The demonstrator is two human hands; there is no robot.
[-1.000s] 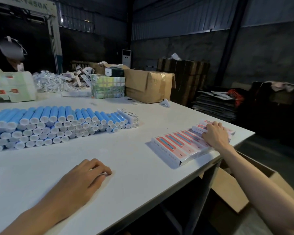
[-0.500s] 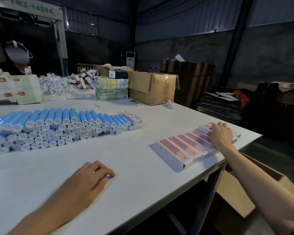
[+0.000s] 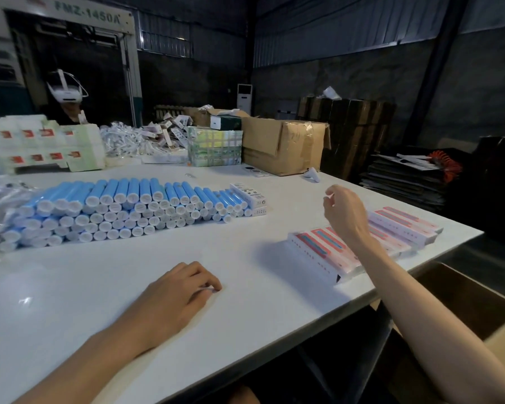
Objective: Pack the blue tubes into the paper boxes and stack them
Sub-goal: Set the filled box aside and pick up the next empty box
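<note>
A large pile of blue tubes (image 3: 129, 211) with white caps lies in rows on the white table (image 3: 99, 287), left of centre. Two white boxes (image 3: 250, 196) sit at the pile's right end. Flat paper boxes (image 3: 318, 252) with red and blue print lie in a row near the table's right edge. My right hand (image 3: 344, 214) hovers above these boxes with loosely curled fingers, holding nothing. My left hand (image 3: 175, 295) rests on the table near the front, fingers loosely curled, empty.
At the back stand a brown carton (image 3: 283, 147), a wrapped green-white pack (image 3: 215, 147), white printed packs (image 3: 47, 147) and loose packets (image 3: 134, 141). A person sits at the far left. An open carton (image 3: 478, 301) is on the floor at the right.
My right hand has lifted off the paper boxes and moved left and up. The left hand stays resting on the table.
</note>
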